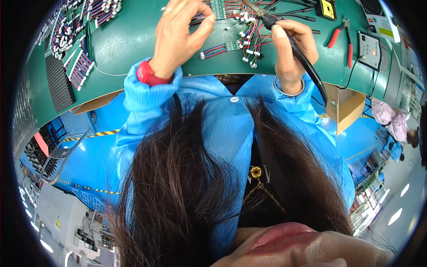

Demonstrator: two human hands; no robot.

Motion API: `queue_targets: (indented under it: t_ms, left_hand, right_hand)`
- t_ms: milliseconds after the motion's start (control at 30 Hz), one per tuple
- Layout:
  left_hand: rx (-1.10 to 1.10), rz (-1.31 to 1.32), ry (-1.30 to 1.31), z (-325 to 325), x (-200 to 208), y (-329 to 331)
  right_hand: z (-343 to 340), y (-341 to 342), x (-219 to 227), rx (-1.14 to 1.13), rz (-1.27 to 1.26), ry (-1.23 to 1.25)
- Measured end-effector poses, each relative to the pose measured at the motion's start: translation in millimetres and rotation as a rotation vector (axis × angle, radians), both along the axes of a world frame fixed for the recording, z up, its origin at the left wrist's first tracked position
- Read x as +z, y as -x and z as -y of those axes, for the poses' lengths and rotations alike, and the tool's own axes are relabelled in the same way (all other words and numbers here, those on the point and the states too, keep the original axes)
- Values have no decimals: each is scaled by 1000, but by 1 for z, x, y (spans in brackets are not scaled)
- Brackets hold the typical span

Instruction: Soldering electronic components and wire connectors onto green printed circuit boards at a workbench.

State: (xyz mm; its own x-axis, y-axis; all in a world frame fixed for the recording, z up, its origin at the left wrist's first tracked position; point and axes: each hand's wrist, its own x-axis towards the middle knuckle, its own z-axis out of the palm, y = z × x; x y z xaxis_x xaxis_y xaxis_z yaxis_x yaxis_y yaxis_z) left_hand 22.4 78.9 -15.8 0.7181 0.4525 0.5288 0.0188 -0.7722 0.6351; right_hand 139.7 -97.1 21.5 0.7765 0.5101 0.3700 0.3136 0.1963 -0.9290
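Observation:
My right hand (296, 51) grips a soldering iron (268, 20) by its black handle, the metal end pointing up and left. A black cord runs down from it past my wrist. My left hand (180, 35) has thumb and forefinger curled into a pinch at the left edge of a green circuit board (218, 9) with wires. Whatever sits between those fingertips is too small to make out. Below that board lies a smaller wired board (231, 46). Beside it spreads a tangle of red and black wires with white connectors (254, 50).
Bundles of wired boards (73, 58) are heaped at the left, next to a black ridged rack (58, 82). To the right lie red-handled cutters (350, 46), a black holder with a yellow pad (328, 10) and a white-faced box with a cable (370, 50). A cardboard box (349, 107) stands below the green table's edge.

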Motion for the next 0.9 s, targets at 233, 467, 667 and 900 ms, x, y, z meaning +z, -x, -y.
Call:
queue_targets:
  t_ms: [233, 467, 667, 900]
  left_hand:
    - [-115, -326, 139, -19, -14, -18]
    - [-111, -254, 101, -25, -27, -20]
    - [-98, -271, 91, -25, -28, -19]
    - [-90, -317, 131, -24, -23, -19]
  right_hand:
    - [-1, -12, -21, 54, 114, 213]
    - [-6, -11, -23, 33, 139, 272]
    - [-10, -9, -24, 34, 123, 218]
    - [-11, -8, -23, 24, 132, 233]
